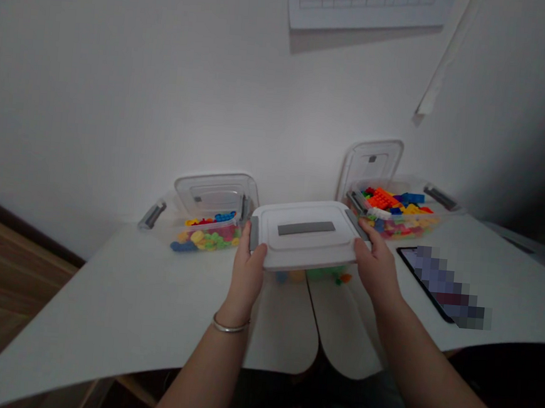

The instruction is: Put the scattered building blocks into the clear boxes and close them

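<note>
A clear plastic storage box with a white lid (pixel 304 247) and grey end clips is between my hands. Its lid is on, and colourful pieces show dimly through the side below. My left hand (pixel 248 268) grips the left end, thumb on the lid's edge. On the right end, my right hand (pixel 375 262) grips the box by the clip, thumb along the front corner. The fingers beneath the box are hidden. Whether the box touches the table cannot be made out.
Behind to the left stands an open clear box (pixel 203 239) of colourful pieces, its lid leaning back. Another open box (pixel 394 217) of building bricks stands at the right. A phone (pixel 445 287) lies right of my right hand on the white table (pixel 103 316). The wall rises behind.
</note>
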`<act>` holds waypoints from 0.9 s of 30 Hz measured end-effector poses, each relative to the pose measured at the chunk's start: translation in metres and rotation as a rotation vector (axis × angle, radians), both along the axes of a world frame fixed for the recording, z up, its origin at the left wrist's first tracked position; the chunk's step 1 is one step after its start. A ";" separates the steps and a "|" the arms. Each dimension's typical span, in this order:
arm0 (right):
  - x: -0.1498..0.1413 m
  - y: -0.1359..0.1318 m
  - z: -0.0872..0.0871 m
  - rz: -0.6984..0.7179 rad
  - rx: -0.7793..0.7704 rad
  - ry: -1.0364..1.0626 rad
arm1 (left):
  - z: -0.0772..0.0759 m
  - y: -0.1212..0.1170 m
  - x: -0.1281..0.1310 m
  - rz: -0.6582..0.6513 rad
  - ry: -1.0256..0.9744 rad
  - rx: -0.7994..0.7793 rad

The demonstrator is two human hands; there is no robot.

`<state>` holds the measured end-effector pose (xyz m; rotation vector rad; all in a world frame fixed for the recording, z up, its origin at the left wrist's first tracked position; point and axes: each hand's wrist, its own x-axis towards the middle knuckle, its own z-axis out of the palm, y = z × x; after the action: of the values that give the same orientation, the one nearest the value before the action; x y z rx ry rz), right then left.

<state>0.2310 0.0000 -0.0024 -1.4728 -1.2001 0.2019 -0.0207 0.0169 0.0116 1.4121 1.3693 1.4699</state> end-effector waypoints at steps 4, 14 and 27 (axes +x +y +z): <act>0.003 0.003 0.009 -0.007 -0.072 -0.078 | 0.000 0.003 -0.002 -0.034 0.090 0.044; -0.009 -0.015 0.014 0.146 0.183 -0.532 | 0.016 0.010 -0.054 0.367 0.699 0.353; -0.016 -0.016 0.004 0.235 0.238 -0.639 | 0.020 0.047 -0.127 0.537 0.805 0.238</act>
<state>0.2153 -0.0158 0.0020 -1.2148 -1.8422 -0.2710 -0.1479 0.0636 0.0314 2.0244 2.2602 1.4682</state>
